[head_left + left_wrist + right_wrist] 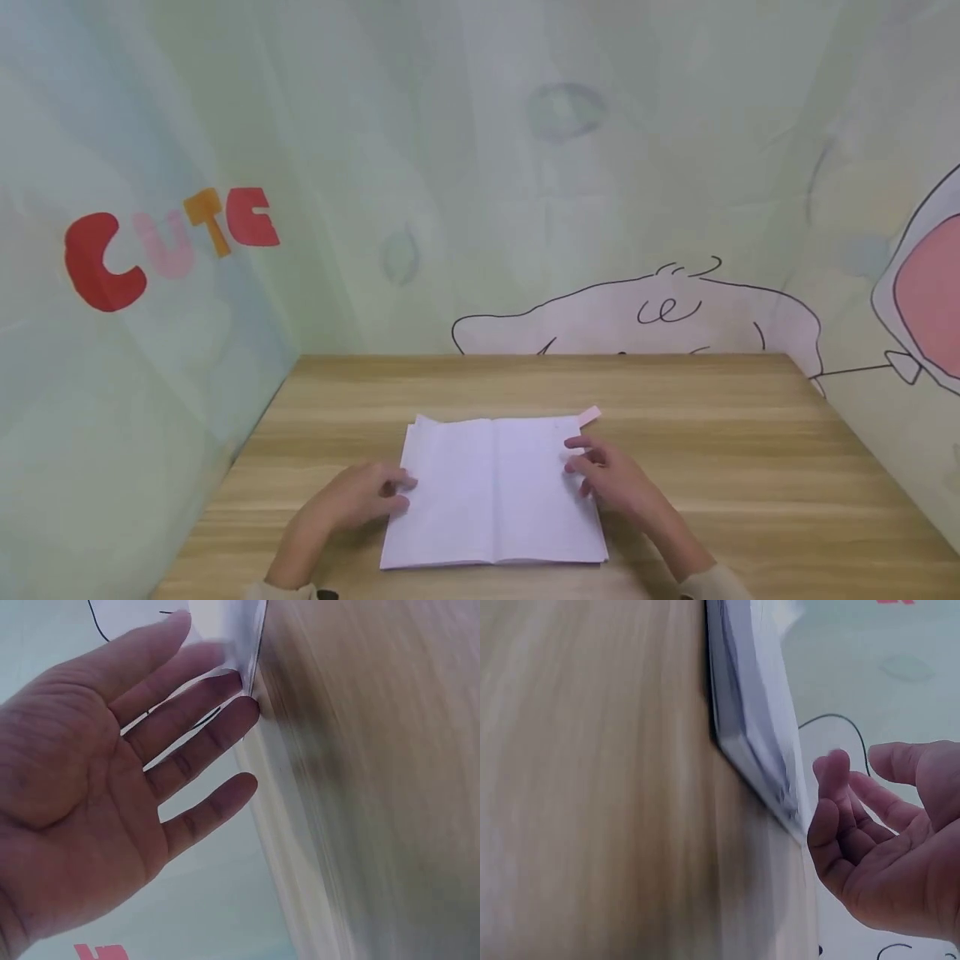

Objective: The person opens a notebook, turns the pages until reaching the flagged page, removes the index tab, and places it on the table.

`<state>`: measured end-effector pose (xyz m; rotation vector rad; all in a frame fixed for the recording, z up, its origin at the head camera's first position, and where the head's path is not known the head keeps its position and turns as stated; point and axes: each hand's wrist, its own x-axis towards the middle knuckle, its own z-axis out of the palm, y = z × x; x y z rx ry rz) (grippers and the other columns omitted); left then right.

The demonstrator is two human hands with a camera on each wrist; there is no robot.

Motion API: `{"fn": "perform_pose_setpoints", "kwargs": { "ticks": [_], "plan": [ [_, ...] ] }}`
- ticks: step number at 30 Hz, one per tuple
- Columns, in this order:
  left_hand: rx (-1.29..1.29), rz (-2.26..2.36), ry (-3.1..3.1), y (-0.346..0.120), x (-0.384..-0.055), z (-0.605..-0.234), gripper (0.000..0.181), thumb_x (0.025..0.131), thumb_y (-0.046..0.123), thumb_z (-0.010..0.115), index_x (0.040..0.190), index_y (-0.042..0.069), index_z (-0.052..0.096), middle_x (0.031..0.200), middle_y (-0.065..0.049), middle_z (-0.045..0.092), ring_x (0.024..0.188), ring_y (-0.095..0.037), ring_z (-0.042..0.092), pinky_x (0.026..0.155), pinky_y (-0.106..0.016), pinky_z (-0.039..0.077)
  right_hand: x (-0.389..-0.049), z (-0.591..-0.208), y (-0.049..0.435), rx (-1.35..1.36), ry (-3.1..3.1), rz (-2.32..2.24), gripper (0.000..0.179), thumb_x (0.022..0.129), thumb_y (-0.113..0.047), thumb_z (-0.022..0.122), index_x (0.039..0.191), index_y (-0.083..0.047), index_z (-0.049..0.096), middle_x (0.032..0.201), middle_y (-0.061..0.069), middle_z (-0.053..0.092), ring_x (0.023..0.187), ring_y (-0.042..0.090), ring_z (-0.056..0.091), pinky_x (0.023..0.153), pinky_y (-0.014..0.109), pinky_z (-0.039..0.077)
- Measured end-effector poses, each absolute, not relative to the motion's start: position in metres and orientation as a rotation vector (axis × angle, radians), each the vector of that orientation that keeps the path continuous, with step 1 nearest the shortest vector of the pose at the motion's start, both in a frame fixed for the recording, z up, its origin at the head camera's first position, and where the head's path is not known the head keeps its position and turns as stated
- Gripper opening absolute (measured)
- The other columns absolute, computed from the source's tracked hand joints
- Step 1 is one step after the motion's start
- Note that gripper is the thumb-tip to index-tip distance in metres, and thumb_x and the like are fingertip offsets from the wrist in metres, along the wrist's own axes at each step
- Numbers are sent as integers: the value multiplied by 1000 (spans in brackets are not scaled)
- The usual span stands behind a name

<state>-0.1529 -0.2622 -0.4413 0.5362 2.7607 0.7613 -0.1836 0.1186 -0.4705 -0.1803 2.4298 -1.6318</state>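
Plainly, open notebook lies toward six o'clock on tabletop, left hand at its nine, right hand at its three, fingers loose, clamped on nothing; light, even touch likely best against creasing.

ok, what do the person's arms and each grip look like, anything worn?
Left grip and right grip are bare: no gloves or rings visible. Pale cream sleeves; a dark bit shows by the left cuff, too cropped to identify.
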Motion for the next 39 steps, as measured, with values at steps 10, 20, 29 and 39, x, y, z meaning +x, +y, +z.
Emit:
{"fn": "perform_pose_setpoints", "kwargs": {
  "ticks": [10,20,29,39],
  "plan": [
    [598,733,2721,-263,-154,-439,21,85,13,76,103,2,77,121,-22,67,113,-44,60,95,-58,46,-184,-475,134,-134,2682,-1418,21,94,-10,66,113,-5,71,93,5,68,82,17,60,67,32,49],
    [612,726,2735,-264,-155,-440,21,84,13,77,102,3,77,120,-21,68,112,-43,61,95,-58,46,-181,-475,136,-93,2675,-1389,17,88,-7,71,104,-3,71,78,4,56,71,18,52,61,30,44],
    [573,755,2738,-262,-155,-441,21,84,15,78,103,5,77,120,-20,68,113,-43,60,96,-59,45,-182,-473,134,-14,2683,-1302,19,88,-11,71,104,0,72,89,5,67,83,18,60,73,36,50],
    [461,741,2744,-260,-154,-440,18,83,11,79,101,6,77,122,-18,68,112,-39,61,94,-57,47,-186,-474,127,35,2681,-1327,20,86,-14,73,97,3,73,89,7,70,84,20,61,75,37,50]
  ]
}}
